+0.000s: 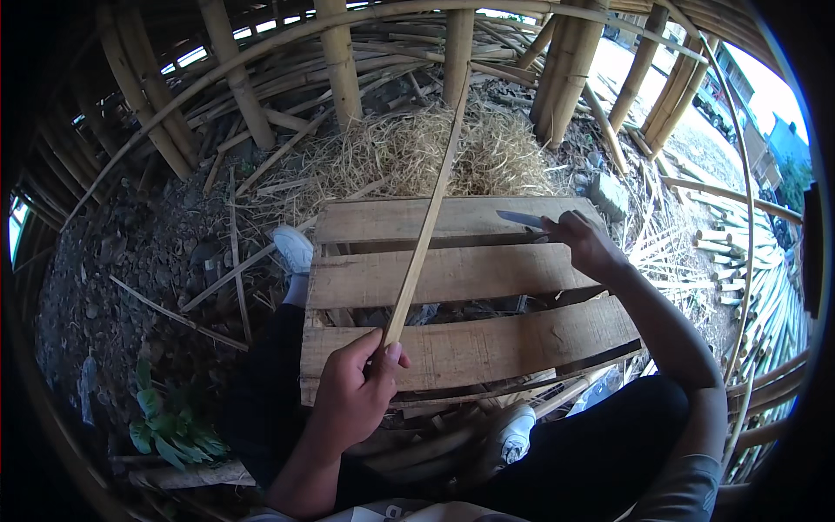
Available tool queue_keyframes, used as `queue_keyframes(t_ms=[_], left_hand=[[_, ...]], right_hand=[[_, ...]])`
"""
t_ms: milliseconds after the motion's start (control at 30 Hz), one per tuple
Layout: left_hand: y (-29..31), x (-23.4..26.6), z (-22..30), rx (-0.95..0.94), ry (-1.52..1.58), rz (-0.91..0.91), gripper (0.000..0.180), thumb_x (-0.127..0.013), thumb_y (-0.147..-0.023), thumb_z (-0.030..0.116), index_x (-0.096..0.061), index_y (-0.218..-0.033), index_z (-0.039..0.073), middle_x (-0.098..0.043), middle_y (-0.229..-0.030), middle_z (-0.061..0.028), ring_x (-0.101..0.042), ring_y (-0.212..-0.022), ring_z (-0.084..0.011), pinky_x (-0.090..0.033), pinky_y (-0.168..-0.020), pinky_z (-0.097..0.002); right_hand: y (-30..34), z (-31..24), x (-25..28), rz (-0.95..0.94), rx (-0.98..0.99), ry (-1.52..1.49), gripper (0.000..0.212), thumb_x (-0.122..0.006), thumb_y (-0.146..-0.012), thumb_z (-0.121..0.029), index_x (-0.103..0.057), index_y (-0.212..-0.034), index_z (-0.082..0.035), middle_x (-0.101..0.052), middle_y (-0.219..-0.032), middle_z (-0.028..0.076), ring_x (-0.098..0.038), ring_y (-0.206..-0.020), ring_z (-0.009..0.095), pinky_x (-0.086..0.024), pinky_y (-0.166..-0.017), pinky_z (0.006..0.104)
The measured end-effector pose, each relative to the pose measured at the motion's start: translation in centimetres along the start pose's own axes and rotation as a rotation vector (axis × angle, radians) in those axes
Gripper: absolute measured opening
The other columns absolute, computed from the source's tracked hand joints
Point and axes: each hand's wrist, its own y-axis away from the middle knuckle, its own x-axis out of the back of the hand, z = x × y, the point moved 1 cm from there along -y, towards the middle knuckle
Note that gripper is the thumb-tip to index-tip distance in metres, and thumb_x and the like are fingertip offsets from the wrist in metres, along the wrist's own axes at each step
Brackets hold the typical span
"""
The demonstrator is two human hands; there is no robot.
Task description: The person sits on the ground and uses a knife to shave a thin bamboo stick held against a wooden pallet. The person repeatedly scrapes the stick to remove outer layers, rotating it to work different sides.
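Note:
My left hand (355,387) is closed round the near end of a long, thin bamboo strip (430,213). The strip slants up and away over a low slatted wooden table (470,276), its far end reaching past the far edge toward a bamboo post. Over the right part of the far slats, my right hand (587,244) grips a knife, its blade (519,217) pointing left. The knife's handle is mostly hidden in my fingers. Blade and strip are apart.
A heap of pale shavings (426,157) lies beyond the table, in front of upright bamboo posts (339,65). Cut bamboo poles (765,296) are stacked at the right. A grey block (609,197) sits off the far right corner; a leafy plant (174,426) grows at the near left.

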Motion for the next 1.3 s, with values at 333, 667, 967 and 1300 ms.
queue_keyframes(t_ms=[333,667,967,1300], left_hand=[[0.0,1.1,-0.2,0.006,0.008,0.043,0.029,-0.052,-0.110,0.020,-0.062,-0.093,-0.001,-0.048,-0.060,0.0032,-0.041,-0.047,-0.0005,-0.033,-0.041,-0.0204],[-0.2,2.1,0.4,0.107,0.016,0.083,0.026,-0.056,-0.108,0.018,-0.064,-0.093,0.000,-0.052,-0.063,0.0013,-0.049,-0.055,-0.0023,-0.040,-0.051,-0.0235],[-0.5,2.2,-0.1,0.074,0.046,0.101,0.031,-0.054,-0.110,0.023,-0.061,-0.091,0.001,-0.045,-0.057,0.0042,-0.038,-0.045,0.0002,-0.030,-0.040,-0.0201],[-0.4,3.2,0.8,0.089,0.072,0.102,0.030,-0.054,-0.110,0.024,-0.062,-0.093,0.000,-0.045,-0.059,0.0042,-0.039,-0.048,0.0000,-0.031,-0.043,-0.0209]], right_hand=[[-6.0,-3.9,-2.3,-0.087,0.257,-0.017,0.071,-0.058,-0.084,0.012,-0.045,-0.152,-0.002,-0.050,-0.107,0.014,-0.058,-0.100,0.030,-0.054,-0.091,0.0410],[-9.8,-6.2,-2.8,-0.061,0.226,0.119,0.056,-0.057,-0.095,-0.002,-0.044,-0.149,0.002,-0.052,-0.108,0.013,-0.062,-0.101,0.026,-0.057,-0.087,0.0363],[-9.8,-1.7,-4.9,-0.127,0.063,0.261,0.068,-0.062,-0.086,0.007,-0.041,-0.150,0.002,-0.053,-0.108,0.012,-0.064,-0.097,0.025,-0.059,-0.080,0.0377],[-5.5,-9.6,-0.1,-0.143,0.578,0.166,0.060,-0.059,-0.095,-0.010,-0.045,-0.153,-0.007,-0.054,-0.105,0.006,-0.063,-0.095,0.020,-0.059,-0.082,0.0308]])
